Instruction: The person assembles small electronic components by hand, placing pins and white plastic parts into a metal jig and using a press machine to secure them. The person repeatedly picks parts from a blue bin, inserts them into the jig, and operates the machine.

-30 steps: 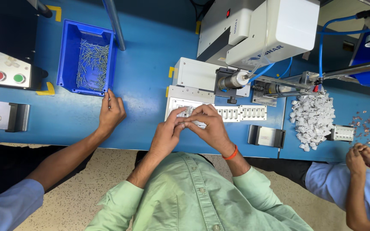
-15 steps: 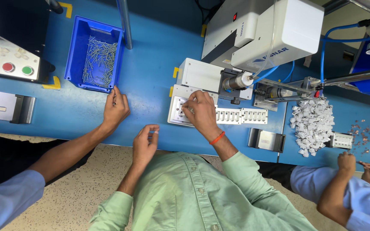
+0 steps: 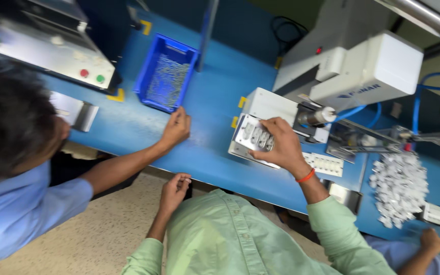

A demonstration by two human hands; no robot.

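The right hand reaches forward, fingers spread flat on the fixture, holding nothing, while the left hand hangs off the table edge near the fixture, loosely curled, grip empty.

One view only, worn on the head, looking steeply down over the pale green shirt onto the long blue workbench. It sits close above, tilted, with the bench running diagonally and the speckled floor below.
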